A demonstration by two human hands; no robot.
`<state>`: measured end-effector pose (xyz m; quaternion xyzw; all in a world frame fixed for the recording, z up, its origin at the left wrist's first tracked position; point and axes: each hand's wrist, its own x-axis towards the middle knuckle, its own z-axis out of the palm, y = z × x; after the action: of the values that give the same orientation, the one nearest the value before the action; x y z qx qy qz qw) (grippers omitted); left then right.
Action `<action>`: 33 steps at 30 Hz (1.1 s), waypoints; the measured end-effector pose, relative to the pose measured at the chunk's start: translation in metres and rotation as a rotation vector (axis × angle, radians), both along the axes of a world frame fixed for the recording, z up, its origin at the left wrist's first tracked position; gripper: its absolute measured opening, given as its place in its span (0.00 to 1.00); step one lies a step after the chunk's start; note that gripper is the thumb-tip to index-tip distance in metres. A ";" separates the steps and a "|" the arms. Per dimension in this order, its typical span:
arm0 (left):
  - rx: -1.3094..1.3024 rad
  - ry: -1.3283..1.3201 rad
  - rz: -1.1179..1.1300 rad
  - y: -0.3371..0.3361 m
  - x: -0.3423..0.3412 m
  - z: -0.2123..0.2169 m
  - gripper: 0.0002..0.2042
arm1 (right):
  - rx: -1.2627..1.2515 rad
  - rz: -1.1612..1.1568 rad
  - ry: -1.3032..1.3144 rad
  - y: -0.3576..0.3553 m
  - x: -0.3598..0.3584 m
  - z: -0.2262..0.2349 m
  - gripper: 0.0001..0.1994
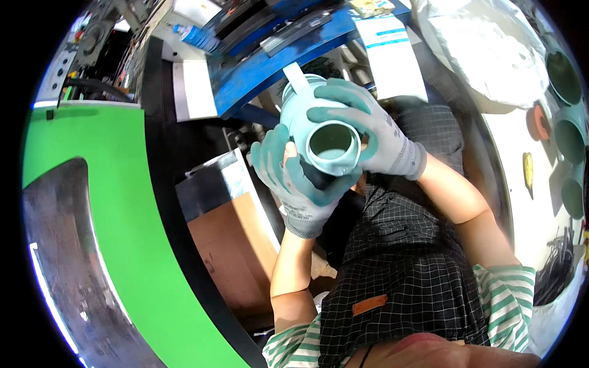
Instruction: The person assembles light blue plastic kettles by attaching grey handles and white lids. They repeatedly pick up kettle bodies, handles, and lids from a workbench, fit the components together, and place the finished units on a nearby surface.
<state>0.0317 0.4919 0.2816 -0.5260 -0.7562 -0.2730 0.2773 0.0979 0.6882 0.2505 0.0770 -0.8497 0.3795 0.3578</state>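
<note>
Gripping the tube (297, 122) from 2 sides, the left hand (300, 181) and right hand (374, 129) are clamped on it. It is up between them, near the blue bench (248, 86). On the right, 3 more green tubes (570, 135) are in a row by the white table (514, 138).

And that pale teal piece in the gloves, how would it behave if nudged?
The teal piece is probably light for its size: its mouth shows a hollow inside. Its smooth, rounded body might roll, though the projecting tab could stop it.
</note>
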 end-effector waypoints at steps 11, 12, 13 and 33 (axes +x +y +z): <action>0.006 -0.505 -0.479 0.021 0.059 -0.033 0.51 | -0.564 0.146 -0.315 0.087 0.147 0.004 0.15; 0.018 -0.538 -0.481 0.018 0.061 -0.035 0.51 | -0.831 -0.009 -0.419 0.099 0.152 0.010 0.11; 0.022 -0.526 -0.490 0.020 0.063 -0.035 0.51 | -0.612 -0.208 -0.240 0.127 0.154 -0.001 0.12; 0.044 -0.476 -0.415 0.022 0.073 -0.057 0.48 | -0.050 -0.905 -0.137 0.234 0.143 0.013 0.13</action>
<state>0.1048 0.5142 0.2250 -0.5845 -0.6703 -0.4552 0.0422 0.2410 0.9221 0.2637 -0.3360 -0.8101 0.2096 0.4324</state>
